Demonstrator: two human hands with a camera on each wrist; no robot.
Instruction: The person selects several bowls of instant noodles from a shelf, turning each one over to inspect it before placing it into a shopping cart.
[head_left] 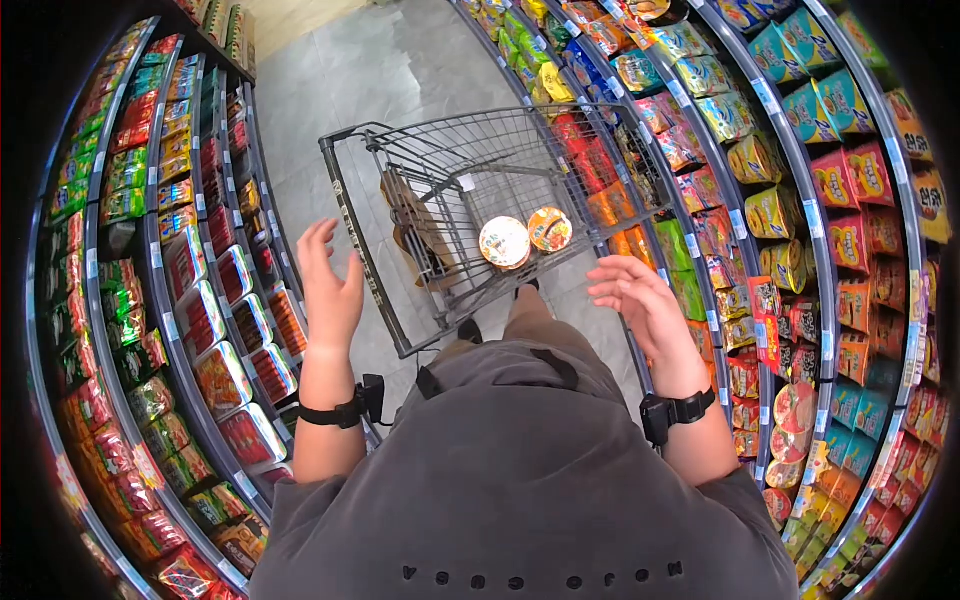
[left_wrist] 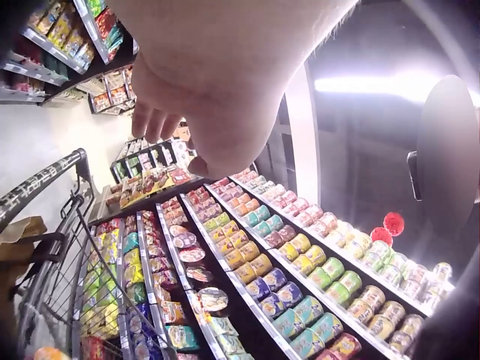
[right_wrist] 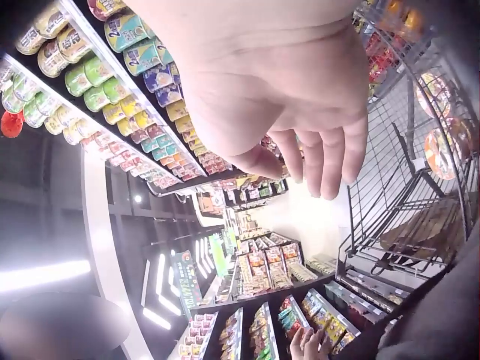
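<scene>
Both hands are raised on either side of a wire shopping cart and hold nothing. The left hand [head_left: 332, 290] is beside the cart's handle [head_left: 362, 240], fingers loosely bent and not touching it. On the other side, the right hand [head_left: 645, 305] hovers near the cart's edge with its fingers relaxed. Two round tubs lie in the cart, a white-lidded tub [head_left: 505, 243] and an orange one [head_left: 549, 230]. The left wrist view has the left hand [left_wrist: 206, 97] from below; the right wrist view has the right hand [right_wrist: 277, 97], palm visible and fingers extended.
Shelves of packets [head_left: 130, 300] run along the left, and shelves of bags and cups [head_left: 780, 200] along the right. A brown bag [head_left: 415, 235] hangs inside the cart by the handle. Grey floor [head_left: 350, 80] stretches beyond the cart. The person's shoes are beside it.
</scene>
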